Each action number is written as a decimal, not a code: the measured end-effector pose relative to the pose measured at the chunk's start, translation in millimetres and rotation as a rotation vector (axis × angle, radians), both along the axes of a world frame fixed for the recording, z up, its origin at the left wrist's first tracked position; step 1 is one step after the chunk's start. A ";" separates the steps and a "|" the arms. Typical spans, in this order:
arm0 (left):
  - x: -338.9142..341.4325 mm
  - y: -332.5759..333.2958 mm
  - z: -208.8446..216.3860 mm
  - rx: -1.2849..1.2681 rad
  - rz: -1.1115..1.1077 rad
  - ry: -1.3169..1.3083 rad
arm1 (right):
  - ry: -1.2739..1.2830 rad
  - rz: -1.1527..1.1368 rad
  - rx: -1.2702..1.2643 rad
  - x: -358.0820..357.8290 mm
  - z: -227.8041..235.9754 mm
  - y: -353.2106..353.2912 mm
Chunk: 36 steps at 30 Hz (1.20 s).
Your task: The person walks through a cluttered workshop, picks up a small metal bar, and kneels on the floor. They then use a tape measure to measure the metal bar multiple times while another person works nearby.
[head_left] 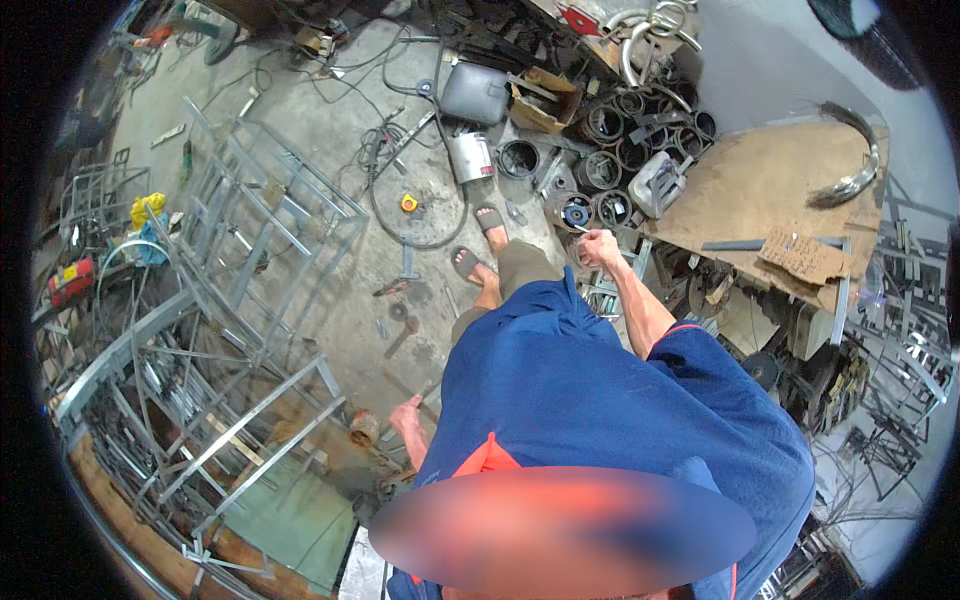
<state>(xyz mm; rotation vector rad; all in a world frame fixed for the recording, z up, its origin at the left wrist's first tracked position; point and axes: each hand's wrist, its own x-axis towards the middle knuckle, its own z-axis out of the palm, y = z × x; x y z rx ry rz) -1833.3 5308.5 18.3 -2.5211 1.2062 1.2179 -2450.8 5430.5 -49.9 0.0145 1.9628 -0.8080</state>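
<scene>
My right hand point(598, 249) is closed, fingers curled, with a thin pale tip showing at its front; what it holds is too small to name. Just beyond it stands a round tin with a blue-centred disc point(577, 214), beside another round tin point(613, 208). Low at my left side hangs my left hand point(405, 413), fingers partly stretched and no object visible in it. Near that hand a rusty can point(364, 427) sits on the floor.
Welded steel frames point(265, 215) fill the left. Ahead lie a black hose loop point(372, 190), a yellow tape measure point(409, 203), a white bucket point(472, 158) and a grey jerrycan point(660, 185). A wooden board point(740, 190) with cardboard point(803, 256) is at right.
</scene>
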 end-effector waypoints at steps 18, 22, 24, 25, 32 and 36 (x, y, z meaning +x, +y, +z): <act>-126.4 -7.8 11.4 0.251 -0.185 -0.129 | -0.079 -0.035 0.046 -111.7 10.4 -124.2; -146.4 -39.8 13.1 0.170 -0.059 -0.095 | -0.116 -0.042 -0.011 -132.4 12.0 -142.9; -154.8 -55.9 10.7 0.125 -0.111 -0.067 | -0.091 -0.094 -0.033 -139.1 11.6 -143.9; -159.1 -63.3 9.0 0.142 -0.032 -0.074 | -0.063 -0.080 -0.072 -142.0 10.8 -142.7; -169.2 -87.3 2.6 0.178 -0.127 -0.113 | -0.114 -0.142 -0.076 -142.0 2.9 -126.4; -172.3 -93.2 -1.4 0.185 -0.152 -0.119 | -0.200 -0.241 -0.108 -130.8 -6.6 -122.2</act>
